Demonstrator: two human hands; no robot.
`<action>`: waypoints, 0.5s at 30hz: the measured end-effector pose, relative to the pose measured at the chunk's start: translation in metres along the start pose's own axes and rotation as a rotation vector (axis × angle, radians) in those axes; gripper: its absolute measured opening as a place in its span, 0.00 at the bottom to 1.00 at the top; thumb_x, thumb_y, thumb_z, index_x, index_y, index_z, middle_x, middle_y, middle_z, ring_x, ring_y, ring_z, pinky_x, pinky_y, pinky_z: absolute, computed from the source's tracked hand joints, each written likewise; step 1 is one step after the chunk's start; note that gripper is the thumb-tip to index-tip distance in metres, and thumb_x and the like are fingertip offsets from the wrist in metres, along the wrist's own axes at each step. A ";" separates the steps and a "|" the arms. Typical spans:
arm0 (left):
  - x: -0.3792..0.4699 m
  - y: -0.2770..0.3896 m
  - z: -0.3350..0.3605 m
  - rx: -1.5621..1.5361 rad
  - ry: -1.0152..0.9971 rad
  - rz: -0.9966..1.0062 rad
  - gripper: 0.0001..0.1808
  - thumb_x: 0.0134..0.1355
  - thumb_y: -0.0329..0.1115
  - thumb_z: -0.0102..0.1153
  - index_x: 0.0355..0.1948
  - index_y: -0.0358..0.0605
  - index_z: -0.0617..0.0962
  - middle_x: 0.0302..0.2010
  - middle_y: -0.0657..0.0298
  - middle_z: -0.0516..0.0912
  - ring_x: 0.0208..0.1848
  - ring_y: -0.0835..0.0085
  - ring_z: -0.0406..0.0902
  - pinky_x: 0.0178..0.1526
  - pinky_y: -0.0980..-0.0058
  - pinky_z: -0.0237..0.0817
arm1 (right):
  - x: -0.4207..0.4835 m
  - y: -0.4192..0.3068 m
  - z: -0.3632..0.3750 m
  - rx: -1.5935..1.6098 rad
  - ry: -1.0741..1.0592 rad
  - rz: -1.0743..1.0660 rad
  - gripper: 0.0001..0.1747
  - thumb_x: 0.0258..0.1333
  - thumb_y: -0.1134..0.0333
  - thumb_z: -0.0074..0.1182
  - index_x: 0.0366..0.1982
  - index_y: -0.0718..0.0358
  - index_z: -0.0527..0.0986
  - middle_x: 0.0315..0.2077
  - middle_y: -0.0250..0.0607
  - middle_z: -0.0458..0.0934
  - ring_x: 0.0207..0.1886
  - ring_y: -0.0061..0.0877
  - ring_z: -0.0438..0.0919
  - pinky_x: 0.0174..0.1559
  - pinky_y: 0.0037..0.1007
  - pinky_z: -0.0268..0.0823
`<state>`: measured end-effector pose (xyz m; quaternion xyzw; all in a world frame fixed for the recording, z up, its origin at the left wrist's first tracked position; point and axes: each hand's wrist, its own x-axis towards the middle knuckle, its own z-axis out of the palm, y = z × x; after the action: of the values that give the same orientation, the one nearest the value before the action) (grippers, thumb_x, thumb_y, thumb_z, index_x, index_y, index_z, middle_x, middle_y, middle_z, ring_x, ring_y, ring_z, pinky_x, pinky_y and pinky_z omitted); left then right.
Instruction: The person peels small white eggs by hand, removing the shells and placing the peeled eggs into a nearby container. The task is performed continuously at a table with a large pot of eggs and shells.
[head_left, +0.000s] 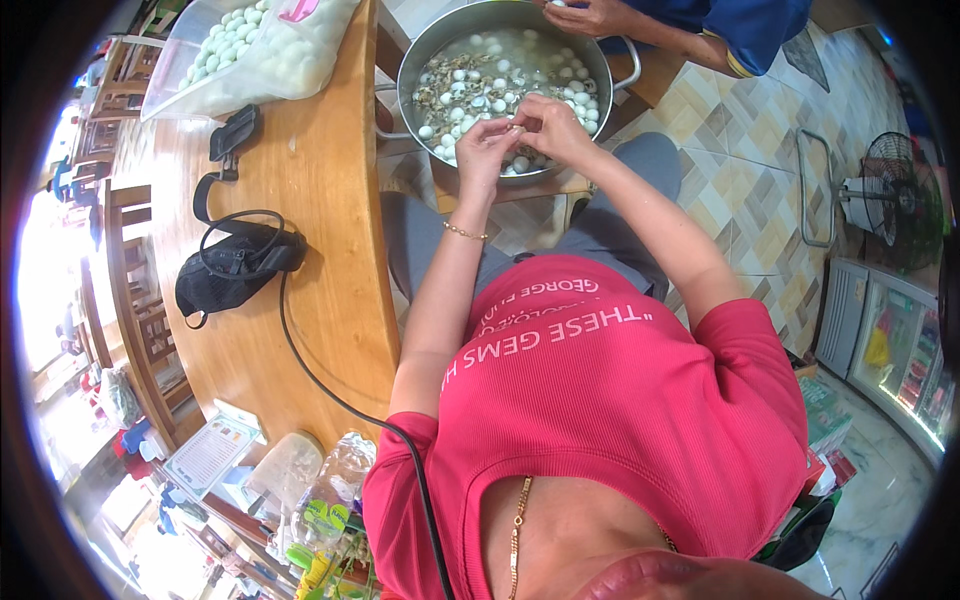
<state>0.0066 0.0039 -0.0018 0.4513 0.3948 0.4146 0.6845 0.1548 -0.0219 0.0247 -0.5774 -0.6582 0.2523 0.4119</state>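
Note:
A wide metal pot (406, 101) with two side handles stands before me, holding cloudy water, many small white peeled eggs (457, 114) and speckled bits of eggshell (474, 88). Over its near rim my left hand (484, 150) and my right hand (556, 129) meet at the fingertips. Pinched between them is a small pale thing (516, 130), seemingly an egg, mostly covered by the fingers. Across the pot, another person's hand (592, 16) holds a white egg (556, 3) above the far rim.
On the wooden table (337, 210) at left lie a large clear plastic bag (307, 71) of peeled eggs and a black pouch (232, 270) with straps and a cable (322, 382). A low wooden stand (450, 196) is under the pot. At right are a fan (892, 191) and a glass-door fridge (900, 345).

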 end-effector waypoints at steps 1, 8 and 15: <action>-0.001 -0.001 0.000 0.012 0.018 0.002 0.07 0.54 0.22 0.61 0.36 0.34 0.79 0.34 0.59 0.82 0.33 0.76 0.79 0.36 0.80 0.74 | -0.001 -0.001 0.000 0.014 0.004 0.016 0.10 0.34 0.73 0.61 0.24 0.67 0.73 0.22 0.41 0.72 0.25 0.33 0.75 0.29 0.32 0.66; -0.002 -0.002 0.000 -0.047 0.047 0.006 0.07 0.54 0.21 0.61 0.35 0.32 0.79 0.33 0.58 0.82 0.30 0.75 0.80 0.35 0.79 0.74 | -0.009 -0.004 -0.007 0.195 0.059 0.079 0.06 0.41 0.73 0.59 0.27 0.66 0.76 0.21 0.41 0.73 0.23 0.32 0.74 0.29 0.30 0.66; -0.004 -0.008 0.002 0.109 -0.014 0.173 0.14 0.51 0.20 0.63 0.41 0.32 0.79 0.32 0.62 0.80 0.32 0.80 0.77 0.38 0.82 0.72 | -0.010 -0.005 -0.010 -0.070 0.065 -0.019 0.05 0.44 0.71 0.55 0.23 0.67 0.76 0.21 0.44 0.74 0.25 0.34 0.76 0.30 0.32 0.67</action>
<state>0.0084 -0.0019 -0.0080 0.5231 0.3716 0.4468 0.6235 0.1601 -0.0340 0.0313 -0.5932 -0.6583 0.2063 0.4150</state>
